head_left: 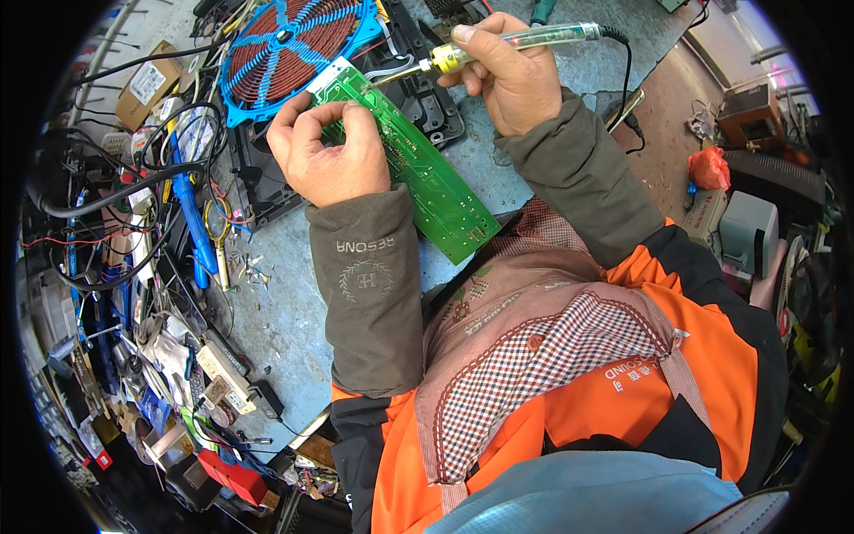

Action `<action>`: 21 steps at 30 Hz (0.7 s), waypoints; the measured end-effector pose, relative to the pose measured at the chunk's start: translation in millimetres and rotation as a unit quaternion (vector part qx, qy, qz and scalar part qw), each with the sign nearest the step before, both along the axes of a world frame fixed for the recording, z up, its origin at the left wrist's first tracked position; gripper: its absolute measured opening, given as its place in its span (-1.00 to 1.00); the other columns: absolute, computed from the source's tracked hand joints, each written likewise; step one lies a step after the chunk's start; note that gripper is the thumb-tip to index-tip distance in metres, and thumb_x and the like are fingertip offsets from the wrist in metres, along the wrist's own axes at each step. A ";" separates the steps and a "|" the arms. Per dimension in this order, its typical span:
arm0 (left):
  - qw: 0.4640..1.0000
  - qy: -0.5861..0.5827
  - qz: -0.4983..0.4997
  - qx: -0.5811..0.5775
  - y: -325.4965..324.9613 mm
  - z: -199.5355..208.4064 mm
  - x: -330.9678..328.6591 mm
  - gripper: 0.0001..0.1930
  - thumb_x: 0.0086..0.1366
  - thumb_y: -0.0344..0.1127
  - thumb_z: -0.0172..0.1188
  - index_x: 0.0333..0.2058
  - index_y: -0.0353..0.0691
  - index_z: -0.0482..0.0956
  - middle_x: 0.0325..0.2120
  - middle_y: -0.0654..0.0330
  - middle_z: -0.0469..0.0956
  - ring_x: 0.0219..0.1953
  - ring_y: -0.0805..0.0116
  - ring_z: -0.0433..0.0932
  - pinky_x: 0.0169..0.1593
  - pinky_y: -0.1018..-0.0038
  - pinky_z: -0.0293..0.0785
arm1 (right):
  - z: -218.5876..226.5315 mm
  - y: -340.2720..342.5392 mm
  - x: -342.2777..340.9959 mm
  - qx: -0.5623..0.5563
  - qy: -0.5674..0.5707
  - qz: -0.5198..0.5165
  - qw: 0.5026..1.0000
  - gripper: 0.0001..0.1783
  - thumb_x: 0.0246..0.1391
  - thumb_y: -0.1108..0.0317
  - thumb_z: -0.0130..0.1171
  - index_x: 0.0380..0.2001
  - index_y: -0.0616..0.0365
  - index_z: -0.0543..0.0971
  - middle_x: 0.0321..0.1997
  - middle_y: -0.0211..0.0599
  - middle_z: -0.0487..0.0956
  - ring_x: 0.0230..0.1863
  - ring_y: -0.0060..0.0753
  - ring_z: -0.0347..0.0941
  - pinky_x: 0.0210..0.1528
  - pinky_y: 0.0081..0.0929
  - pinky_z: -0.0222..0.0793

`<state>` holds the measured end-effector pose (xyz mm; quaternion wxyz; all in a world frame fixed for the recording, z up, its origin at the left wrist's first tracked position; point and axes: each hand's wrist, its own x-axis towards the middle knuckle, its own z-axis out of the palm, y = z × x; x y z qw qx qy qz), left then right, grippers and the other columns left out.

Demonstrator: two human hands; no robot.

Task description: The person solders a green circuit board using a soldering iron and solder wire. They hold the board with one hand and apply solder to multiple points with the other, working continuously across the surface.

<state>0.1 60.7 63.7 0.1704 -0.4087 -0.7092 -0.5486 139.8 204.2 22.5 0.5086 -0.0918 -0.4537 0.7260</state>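
Soldering seems unfinished: my right hand [518, 76] grips the iron [556, 36] near the circuit board's far end [342, 78]; my left hand [331, 149] curls closed over it.

L hand [334, 151] at far end of circuit bd [436, 200] over workbench [285, 307], R hand [509, 76] w/ soldering iron [534, 37] R of that end; coil [294, 43] behind bd, to L, on housing [253, 165]; tools [189, 218] & cables [124, 190] along bench's L side, cardboard box [147, 84] back L
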 end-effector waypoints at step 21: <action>1.000 0.013 0.010 -0.011 -3.3 9.3 8.2 -0.96 0.16 -0.47 0.39 -0.40 -0.30 0.73 0.05 0.00 0.56 0.02 0.15 0.62 0.07 0.28 0.59 | 5.3 -5.4 3.4 -0.006 0.011 0.003 1.000 -0.83 0.38 0.34 0.32 -0.30 0.12 0.56 -0.50 -0.41 0.57 -0.57 -0.56 0.51 -0.35 -0.38 0.66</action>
